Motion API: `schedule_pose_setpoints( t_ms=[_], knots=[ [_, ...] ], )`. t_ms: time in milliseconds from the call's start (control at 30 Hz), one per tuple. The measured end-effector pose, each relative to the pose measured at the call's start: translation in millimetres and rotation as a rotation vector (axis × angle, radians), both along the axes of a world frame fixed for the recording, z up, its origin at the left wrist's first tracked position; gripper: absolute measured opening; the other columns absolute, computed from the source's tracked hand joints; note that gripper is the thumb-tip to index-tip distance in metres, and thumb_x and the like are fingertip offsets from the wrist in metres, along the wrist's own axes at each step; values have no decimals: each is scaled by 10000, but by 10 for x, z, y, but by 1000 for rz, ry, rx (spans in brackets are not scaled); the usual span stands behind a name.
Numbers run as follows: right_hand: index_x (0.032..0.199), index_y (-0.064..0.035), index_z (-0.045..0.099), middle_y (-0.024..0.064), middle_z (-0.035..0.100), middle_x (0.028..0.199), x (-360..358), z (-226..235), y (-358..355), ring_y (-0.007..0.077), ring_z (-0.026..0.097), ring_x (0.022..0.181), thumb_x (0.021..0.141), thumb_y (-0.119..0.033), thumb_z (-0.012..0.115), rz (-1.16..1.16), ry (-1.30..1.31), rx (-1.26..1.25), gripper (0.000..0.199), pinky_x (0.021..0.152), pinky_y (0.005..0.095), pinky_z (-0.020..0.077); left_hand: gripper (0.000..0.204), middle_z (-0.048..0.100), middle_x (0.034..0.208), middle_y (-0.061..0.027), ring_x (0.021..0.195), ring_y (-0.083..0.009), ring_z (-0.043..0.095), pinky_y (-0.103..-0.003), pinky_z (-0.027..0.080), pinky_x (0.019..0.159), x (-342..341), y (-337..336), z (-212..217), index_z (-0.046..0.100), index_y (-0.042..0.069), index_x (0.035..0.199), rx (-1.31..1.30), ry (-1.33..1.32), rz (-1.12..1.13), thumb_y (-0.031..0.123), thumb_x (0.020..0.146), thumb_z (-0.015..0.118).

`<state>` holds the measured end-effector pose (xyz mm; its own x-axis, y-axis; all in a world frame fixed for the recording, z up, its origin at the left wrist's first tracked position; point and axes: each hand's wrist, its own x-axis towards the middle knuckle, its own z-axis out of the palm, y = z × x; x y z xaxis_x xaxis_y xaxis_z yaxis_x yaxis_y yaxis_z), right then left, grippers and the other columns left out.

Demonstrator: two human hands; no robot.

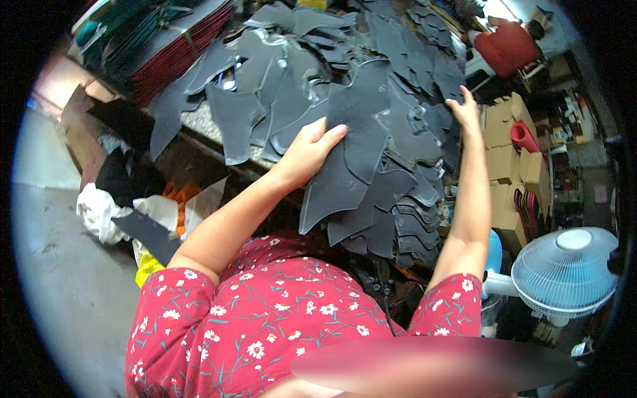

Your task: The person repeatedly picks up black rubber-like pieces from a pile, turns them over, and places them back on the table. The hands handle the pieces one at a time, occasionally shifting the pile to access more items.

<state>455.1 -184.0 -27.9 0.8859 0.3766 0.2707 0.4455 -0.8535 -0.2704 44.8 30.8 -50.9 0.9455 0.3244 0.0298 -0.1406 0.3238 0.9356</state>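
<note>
My left hand point(309, 152) is closed on the edge of dark grey cut sheet pieces point(359, 109), thumb on top, fingers underneath out of sight. They have curved outlines with thin pale edges and look like leather or synthetic sheet; the frame does not settle which. The lower tip of one hangs past the table's front edge. My right hand point(466, 111) is stretched out to the far right, its thumb and fingers apart, beside a heap of similar dark pieces point(424, 66). Nothing shows between those fingers. Under the held pieces, more cut pieces point(417, 225) overlap in layered stacks.
Green and dark red sheets point(176, 60) are stacked at the back left. White bags point(99, 212) lie below the table's left side. Cardboard boxes point(504, 159) and a blue-and-white fan point(564, 272) stand on the right. A person in red point(507, 46) sits at the far right.
</note>
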Motion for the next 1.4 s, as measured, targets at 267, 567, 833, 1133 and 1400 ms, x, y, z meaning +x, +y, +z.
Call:
schedule_pose_setpoints(
  t_ms=[267,567,833,1133,1400],
  knots=[
    [1271,-256,613,148,646,1201,135,-395,-16,330,606,1126,871,-361,619,-152,38,60,413,959,440,464,327,641,1054,-58,926,-108,590,-271,496,816,-19,-32,57,543,-28,1215,14,-38,-15,227,1016,494],
    [1228,-75,636,92,707,982,-562,335,-219,154,674,867,976,-166,539,115,8,912,285,748,284,517,311,637,1005,-9,862,-79,582,-240,480,770,-50,-31,65,586,5,1173,-82,-46,3,254,994,536],
    [1185,-4,640,133,644,1192,-2828,695,-434,242,622,1091,900,26,552,558,-14,493,300,948,356,488,301,646,1071,-47,917,-104,599,-255,486,827,-142,6,57,585,-8,1184,-243,-239,179,213,985,539],
    [1299,-58,572,116,544,1335,-3392,572,-584,232,555,1181,791,-137,699,629,604,507,530,994,348,430,265,659,985,-47,856,-116,621,-245,492,796,-384,236,206,610,18,1063,-350,-231,349,254,970,534],
    [1366,-35,428,133,531,1254,-3077,226,-300,169,585,1000,846,-69,682,244,965,946,579,902,295,484,281,676,1005,-48,846,-115,638,-254,516,783,-749,441,342,614,0,1157,-135,-207,337,205,972,569]
  ],
)
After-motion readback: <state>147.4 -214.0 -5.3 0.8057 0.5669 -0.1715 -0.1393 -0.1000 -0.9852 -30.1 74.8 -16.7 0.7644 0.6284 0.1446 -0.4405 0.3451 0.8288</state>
